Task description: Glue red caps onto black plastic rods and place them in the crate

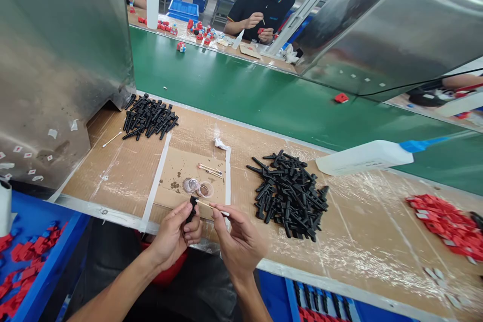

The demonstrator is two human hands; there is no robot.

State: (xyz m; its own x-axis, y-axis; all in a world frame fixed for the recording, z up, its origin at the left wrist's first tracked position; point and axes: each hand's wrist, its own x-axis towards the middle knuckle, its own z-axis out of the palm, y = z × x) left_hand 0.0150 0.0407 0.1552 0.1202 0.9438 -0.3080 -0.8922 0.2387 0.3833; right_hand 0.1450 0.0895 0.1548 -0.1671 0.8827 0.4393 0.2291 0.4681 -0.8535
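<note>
Upright between the thumb and fingers of my left hand (174, 234) is a small black plastic part (191, 210). My right hand (241, 241) pinches a cotton swab (206, 205), whose tip meets or nearly meets the top of that part. Just beyond my hands, two small clear round dishes stand on a cardboard sheet (169, 161); one is a clear dish (206, 189). More cotton swabs (211, 170) lie there beside dark wet spots. A large pile of black parts (289, 193) is to the right, and a smaller black pile (151, 116) lies at the far left.
A white bottle with a blue nozzle (364, 157) lies tilted at the right, near red parts (445, 224). Beyond the bench runs a green belt (234, 90). A metal panel (64, 60) borders the left. Across the belt, a person (260, 10) handles a red piece.
</note>
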